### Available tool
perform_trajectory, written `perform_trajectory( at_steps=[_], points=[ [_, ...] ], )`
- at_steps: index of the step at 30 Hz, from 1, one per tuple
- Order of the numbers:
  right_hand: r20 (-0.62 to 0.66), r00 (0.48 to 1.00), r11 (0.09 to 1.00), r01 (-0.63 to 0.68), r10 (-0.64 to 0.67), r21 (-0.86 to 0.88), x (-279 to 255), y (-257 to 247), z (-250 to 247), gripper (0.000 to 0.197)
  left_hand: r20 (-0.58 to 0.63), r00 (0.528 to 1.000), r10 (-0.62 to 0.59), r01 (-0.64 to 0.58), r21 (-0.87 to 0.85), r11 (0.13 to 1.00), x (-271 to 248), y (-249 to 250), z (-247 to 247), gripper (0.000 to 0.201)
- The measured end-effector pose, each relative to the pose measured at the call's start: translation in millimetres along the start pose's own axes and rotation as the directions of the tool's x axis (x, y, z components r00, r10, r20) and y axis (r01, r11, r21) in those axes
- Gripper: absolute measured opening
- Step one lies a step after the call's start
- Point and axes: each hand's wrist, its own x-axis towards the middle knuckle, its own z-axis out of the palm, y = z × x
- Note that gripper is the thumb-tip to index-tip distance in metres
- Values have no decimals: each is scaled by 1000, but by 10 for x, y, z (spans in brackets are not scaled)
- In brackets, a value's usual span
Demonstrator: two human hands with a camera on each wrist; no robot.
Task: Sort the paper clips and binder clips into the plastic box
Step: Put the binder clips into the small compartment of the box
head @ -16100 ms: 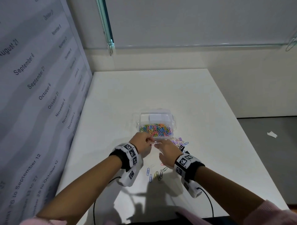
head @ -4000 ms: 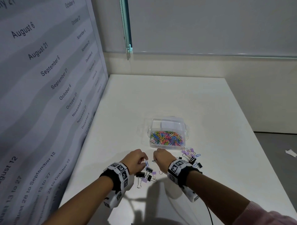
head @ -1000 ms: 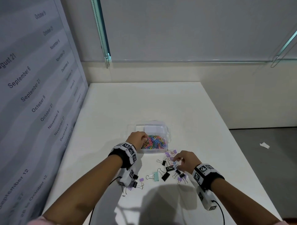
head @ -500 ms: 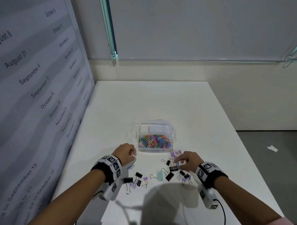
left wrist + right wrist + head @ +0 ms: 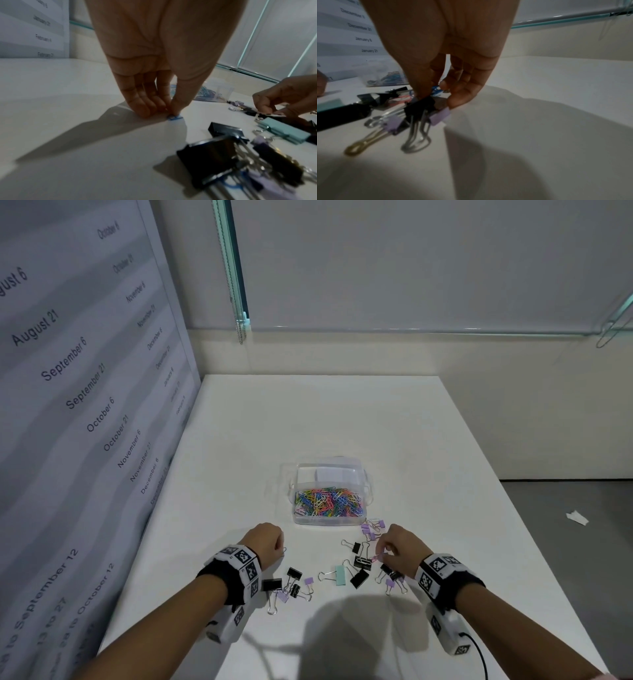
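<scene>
A clear plastic box (image 5: 364, 498) stands mid-table, its near compartment full of coloured paper clips (image 5: 328, 503). My left hand (image 5: 281, 547) is down on the table left of the box, thumb and fingers pinching a blue paper clip (image 5: 174, 118) against the surface. My right hand (image 5: 381, 554) hovers over scattered binder clips (image 5: 359, 563) and pinches a small pink paper clip (image 5: 376, 558). In the right wrist view its fingertips (image 5: 453, 104) sit just above a black binder clip (image 5: 419, 106); something blue shows behind them.
A mint binder clip (image 5: 340, 575) lies between my hands. More black and purple binder clips (image 5: 291, 583) lie by my left wrist, and purple ones (image 5: 371, 529) by the box's near right corner. A calendar wall (image 5: 68, 405) borders the white table (image 5: 308, 422) on the left.
My left hand has pulled back from the box to the table and pinched the blue paper clip. My right hand stayed over the binder clips, fingers closing on a small clip.
</scene>
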Motion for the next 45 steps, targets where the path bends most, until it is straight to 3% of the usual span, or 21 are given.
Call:
perform_trajectory(
  at_steps=[5,8,13,16,20,23,27,31,34,37,41,45],
  points=[
    [10,1000,1000,-21,21,-4,-34,-26,44,36,-31,999,11,-10,20,1000,-27,39,9,11],
    [3,998,998,-55,55,33,-40,-31,7,28,-2,1000,7,-7,39,999,-34,56,-2,13],
    [-50,987,981,-145,152,129,-7,-35,-109,23,40,998,-50,47,68,997,-20,48,-4,35],
    [-153,982,982,-87,113,169,101,-132,-266,23,30,998,-51,47,117,992,-26,32,-10,18],
    [-307,948,970,-2,79,244,287,-338,-461,8,38,996,-76,66,216,974,-18,8,25,28],
    [-345,934,948,26,89,316,377,-457,-558,5,60,994,-89,73,236,969,-12,7,0,29],
    [-339,934,940,12,111,340,399,-449,-580,16,61,994,-95,72,296,952,18,-16,-32,33],
    [-360,903,944,-123,234,305,297,-241,-486,16,65,993,-96,69,329,942,44,-6,3,32],
    [-215,918,930,-281,332,237,165,-125,-348,27,77,992,-102,72,319,945,54,8,6,34],
    [-81,913,910,-387,401,146,13,-91,-182,8,94,990,-109,76,298,952,57,20,-19,33],
    [-156,906,914,-367,394,176,-38,-102,8,5,69,995,-76,62,196,979,55,100,-133,28],
    [-177,918,931,-327,354,163,-23,-133,62,7,-43,998,44,-40,87,995,47,275,-316,14]
  ],
)
